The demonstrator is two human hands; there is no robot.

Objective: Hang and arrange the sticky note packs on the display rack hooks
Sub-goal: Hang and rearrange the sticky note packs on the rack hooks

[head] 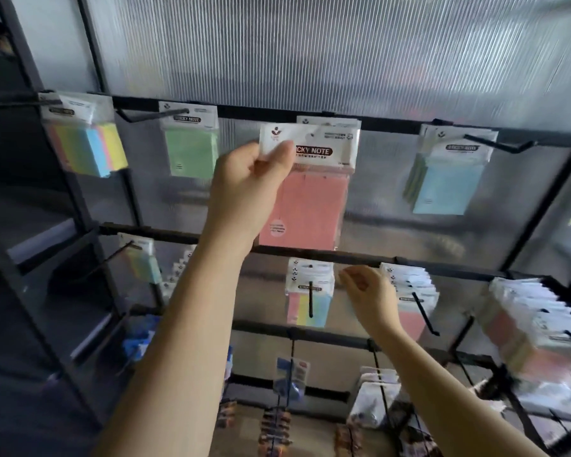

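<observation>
My left hand (248, 186) pinches the white header of a pink sticky note pack (307, 206) and holds it up in front of the top rail's middle hook, where another pack's header (327, 122) shows behind it. My right hand (370, 295) hovers lower, between a multicolour pack (310, 295) and a row of pink packs (409, 291) on the second rail, fingers loosely curled and holding nothing. The black display rack (393, 125) has several hooks across its rails.
On the top rail hang a multicolour pack (86, 140), a green pack (190, 150) and blue packs (449, 173). A dense row of packs (534, 328) fills the right hook. Other stationery (290, 374) hangs on lower rails. A dark shelf frame (80, 206) stands left.
</observation>
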